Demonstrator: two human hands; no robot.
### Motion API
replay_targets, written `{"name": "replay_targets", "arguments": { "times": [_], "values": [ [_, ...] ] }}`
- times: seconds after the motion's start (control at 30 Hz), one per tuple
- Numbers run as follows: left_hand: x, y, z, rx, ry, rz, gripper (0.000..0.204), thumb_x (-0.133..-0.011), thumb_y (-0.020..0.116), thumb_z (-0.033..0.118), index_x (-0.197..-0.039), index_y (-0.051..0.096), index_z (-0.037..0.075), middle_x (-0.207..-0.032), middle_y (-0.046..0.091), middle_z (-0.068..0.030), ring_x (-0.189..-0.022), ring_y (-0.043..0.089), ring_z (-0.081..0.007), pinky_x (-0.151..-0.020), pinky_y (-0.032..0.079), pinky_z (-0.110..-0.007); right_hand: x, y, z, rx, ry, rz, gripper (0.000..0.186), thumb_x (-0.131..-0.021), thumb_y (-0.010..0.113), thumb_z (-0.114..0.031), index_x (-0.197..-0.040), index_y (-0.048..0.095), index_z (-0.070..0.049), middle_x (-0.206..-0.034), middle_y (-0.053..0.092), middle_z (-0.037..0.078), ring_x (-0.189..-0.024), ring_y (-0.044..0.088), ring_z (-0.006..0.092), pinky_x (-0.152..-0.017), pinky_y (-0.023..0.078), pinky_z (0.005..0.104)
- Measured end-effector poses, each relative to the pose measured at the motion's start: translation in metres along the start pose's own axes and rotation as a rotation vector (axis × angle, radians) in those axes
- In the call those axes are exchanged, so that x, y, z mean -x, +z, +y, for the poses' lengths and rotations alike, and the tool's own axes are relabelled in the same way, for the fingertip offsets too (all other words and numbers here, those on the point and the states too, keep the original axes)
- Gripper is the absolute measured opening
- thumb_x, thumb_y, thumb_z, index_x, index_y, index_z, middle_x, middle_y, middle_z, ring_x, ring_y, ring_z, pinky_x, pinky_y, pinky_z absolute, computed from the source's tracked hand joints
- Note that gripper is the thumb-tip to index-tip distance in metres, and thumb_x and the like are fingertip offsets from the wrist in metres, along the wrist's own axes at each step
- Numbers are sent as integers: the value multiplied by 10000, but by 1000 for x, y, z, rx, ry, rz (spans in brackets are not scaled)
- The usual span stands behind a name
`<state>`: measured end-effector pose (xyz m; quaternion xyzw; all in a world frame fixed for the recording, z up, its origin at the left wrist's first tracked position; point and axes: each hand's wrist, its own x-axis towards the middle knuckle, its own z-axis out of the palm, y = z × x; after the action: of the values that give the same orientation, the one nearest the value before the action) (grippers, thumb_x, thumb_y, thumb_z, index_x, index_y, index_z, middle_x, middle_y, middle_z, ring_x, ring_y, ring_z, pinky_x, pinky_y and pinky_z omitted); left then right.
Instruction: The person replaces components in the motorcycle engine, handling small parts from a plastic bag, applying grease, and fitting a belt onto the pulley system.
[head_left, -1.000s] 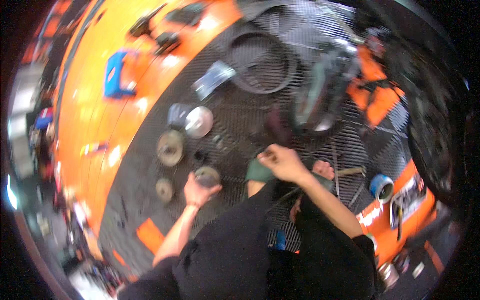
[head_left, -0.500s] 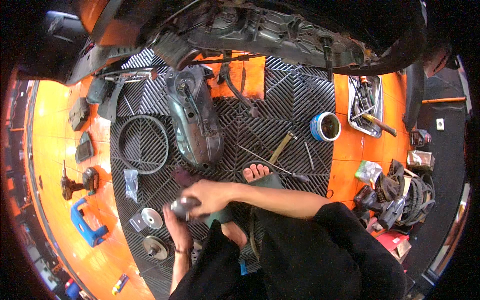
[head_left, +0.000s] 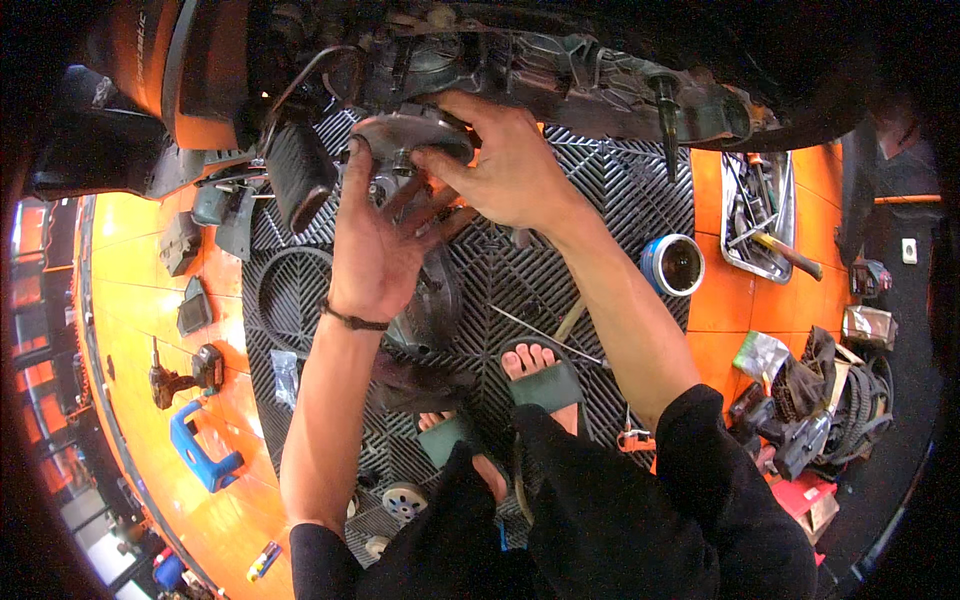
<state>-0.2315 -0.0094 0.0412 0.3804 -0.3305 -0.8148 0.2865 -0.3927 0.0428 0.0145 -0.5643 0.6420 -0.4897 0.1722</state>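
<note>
Beneath the engine casing (head_left: 600,85), a dark round metal disc with a short central hub (head_left: 390,130) is up between my two hands. My right hand (head_left: 515,165) is closed on its right side, the thumb near the hub and the fingers over the far edge. My left hand (head_left: 375,250) bears it from the left and below, palm up, its thumb against the rim and the other fingers spread under it. The disc's underside is hidden. Below my hands a long dark cover (head_left: 430,310) lies on the mat, partly hidden by my left hand.
A ribbed belt (head_left: 265,300) lies left on the black mat. Right stand an open tub (head_left: 675,265) and a metal tool tray (head_left: 745,265). A cordless drill (head_left: 172,380) and a blue plastic stool (head_left: 190,450) are on the orange floor. A slotted metal disc (head_left: 403,502) lies near my feet.
Both hands have moved up and away from me, from beside my feet to the engine, carrying the metal disc. A dark cloth-like thing by my left foot is now uncovered.
</note>
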Motion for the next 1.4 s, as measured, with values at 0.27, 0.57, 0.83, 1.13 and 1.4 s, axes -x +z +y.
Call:
{"name": "replay_targets", "arguments": {
  "times": [0.27, 0.57, 0.83, 1.13, 1.4],
  "values": [
    [-33, -33, -15, 179, 37, -78, 595, -1037, 472, 624, -1351, 541, 123, -1289, 634, -89, -1167, 621, -268, -1050, 488, -464, -8, 0, -4, -120, 16, -127, 483, -821, 858, -260, -1195, 695, 0, -1073, 737, 167, -948, 713, 246, -808, 581, 363],
    [-18, -72, -28, 294, -52, 64, 572, -967, 603, 629, -1146, 673, 91, -1126, 711, -128, -1060, 676, -324, -989, 537, -519, -30, 17, 16, 251, -1, 174, 382, -975, 613, -231, -1329, 654, -94, -1097, 717, 221, -966, 728, 351, -854, 582, 452],
    [27, -83, -45, 350, -138, 211, 550, -956, 622, 615, -1152, 683, 105, -1091, 707, -105, -1015, 690, -319, -892, 578, -493, -54, 26, 24, 53, 241, 231, 340, -993, 600, -173, -1322, 656, -107, -1093, 734, 168, -882, 734, 308, -766, 609, 432],
    [78, -97, -33, 390, -161, 248, 637, -917, 640, 662, -1131, 661, 63, -1024, 710, -130, -921, 705, -301, -827, 590, -458, -92, 111, 6, -1874, 626, 526, 177, -1062, 555, -251, -1096, 659, -112, -977, 694, 69, -879, 677, 204, -756, 613, 339],
    [123, -165, -16, 567, -2, 306, 556, -966, 579, 632, -1021, 706, 93, -947, 715, -96, -897, 666, -264, -859, 540, -417, -68, 106, 11, -1881, 369, 190, 296, -1069, 522, -288, -1150, 638, -29, -1112, 715, 171, -1017, 695, 352, -918, 608, 510]
  ]
}}
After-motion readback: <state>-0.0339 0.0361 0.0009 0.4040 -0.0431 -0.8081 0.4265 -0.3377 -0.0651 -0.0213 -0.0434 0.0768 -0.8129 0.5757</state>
